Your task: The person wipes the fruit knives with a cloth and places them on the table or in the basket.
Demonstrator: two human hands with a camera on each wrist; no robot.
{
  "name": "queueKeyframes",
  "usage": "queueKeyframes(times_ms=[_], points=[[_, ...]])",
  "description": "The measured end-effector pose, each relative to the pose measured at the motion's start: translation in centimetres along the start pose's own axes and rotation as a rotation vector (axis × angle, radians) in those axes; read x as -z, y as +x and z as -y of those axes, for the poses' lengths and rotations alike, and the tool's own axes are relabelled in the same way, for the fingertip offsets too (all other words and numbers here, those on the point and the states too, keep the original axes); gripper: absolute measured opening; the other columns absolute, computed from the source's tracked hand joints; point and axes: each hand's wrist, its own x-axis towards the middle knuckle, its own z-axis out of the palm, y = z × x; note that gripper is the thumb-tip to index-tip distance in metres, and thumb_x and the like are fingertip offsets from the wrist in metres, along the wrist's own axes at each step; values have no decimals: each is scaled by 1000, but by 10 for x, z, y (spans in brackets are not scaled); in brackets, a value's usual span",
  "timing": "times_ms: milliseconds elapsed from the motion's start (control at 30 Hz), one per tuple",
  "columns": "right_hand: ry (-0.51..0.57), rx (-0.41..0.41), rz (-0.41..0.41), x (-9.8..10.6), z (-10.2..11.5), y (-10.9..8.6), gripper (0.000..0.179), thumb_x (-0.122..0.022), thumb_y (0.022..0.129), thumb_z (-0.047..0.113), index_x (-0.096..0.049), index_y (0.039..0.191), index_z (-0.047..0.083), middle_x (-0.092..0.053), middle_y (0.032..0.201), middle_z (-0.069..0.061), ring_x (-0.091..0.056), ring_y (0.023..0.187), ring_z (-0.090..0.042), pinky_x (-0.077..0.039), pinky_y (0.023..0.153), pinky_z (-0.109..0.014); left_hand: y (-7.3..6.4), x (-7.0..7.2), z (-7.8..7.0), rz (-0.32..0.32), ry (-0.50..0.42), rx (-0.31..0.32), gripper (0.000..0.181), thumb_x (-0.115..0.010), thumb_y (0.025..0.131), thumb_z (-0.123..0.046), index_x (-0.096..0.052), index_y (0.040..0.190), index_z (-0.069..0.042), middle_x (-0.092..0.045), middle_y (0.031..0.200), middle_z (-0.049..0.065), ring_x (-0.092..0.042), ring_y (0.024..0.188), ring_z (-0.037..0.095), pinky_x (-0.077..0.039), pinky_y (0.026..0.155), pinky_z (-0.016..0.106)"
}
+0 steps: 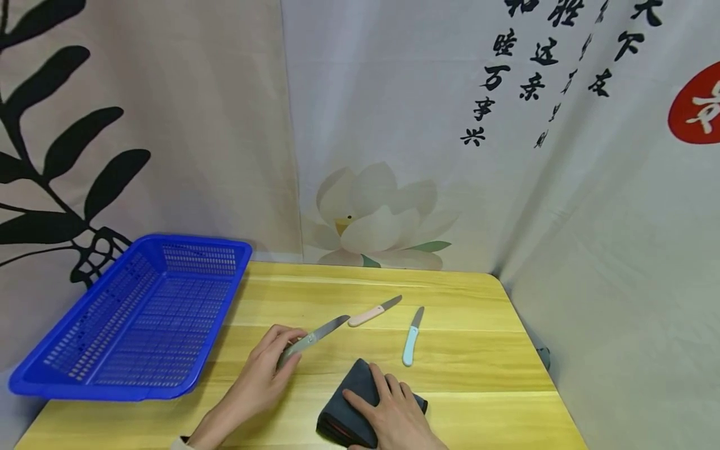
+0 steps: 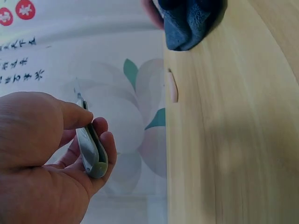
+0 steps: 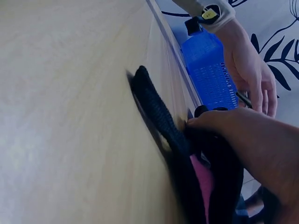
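My left hand (image 1: pixel 263 375) grips a knife (image 1: pixel 316 337) by its grey-green handle, thumb on one side and fingers curled round the other. Its blade points up and to the right, and the left wrist view shows a slot along the handle (image 2: pixel 92 154). My right hand (image 1: pixel 398 414) holds a folded dark grey-blue cloth (image 1: pixel 350 403) at the table's front, fingers over its top. Pink shows between the cloth's dark folds (image 3: pixel 202 182) in the right wrist view. Beyond the hands lie a knife with a pale pink handle (image 1: pixel 367 315) and one with a light blue handle (image 1: pixel 411 344).
A blue plastic basket (image 1: pixel 135 392) with perforated walls stands on the left of the wooden table (image 1: pixel 478 362), overhanging its left edge. Behind the table hangs a printed curtain (image 1: pixel 371 125) with a flower, leaves and characters. Another curtain panel borders the right side.
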Motion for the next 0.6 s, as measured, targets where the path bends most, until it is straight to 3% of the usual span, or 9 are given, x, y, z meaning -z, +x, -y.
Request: queueKeyframes(times_ms=[200,333,467,600], points=[[-64,39,-50,1,0,2,82,-56,97,93,-51,166,49,-54,166,-19,-65,132,-37,-60,99,-53,-9,7,-5,-17,-27,8,43,-79,101,7,-74,138,-13,-70,122,-4,-68,102,5,-59,79,23],[-82,72,-108,-1,-1,2,75,-58,101,86,-57,163,45,-57,161,-17,-65,128,-33,-60,96,-48,-17,11,-7,-12,-48,84,42,-79,102,3,-73,138,-17,-71,124,-4,-70,103,6,-59,78,23],[1,73,-133,0,-3,2,64,-66,104,72,-64,159,39,-57,161,-20,-65,125,-31,-63,97,-44,-27,12,-6,-31,-61,140,39,-80,102,2,-73,136,-17,-77,120,-5,-70,101,2,-57,76,23],[131,31,-112,4,-4,2,57,-76,103,58,-68,155,35,-58,158,-22,-65,129,-32,-65,97,-45,-37,11,-4,-64,-84,117,38,-80,100,5,-72,133,-10,-81,109,-6,-70,95,-2,-58,73,24]])
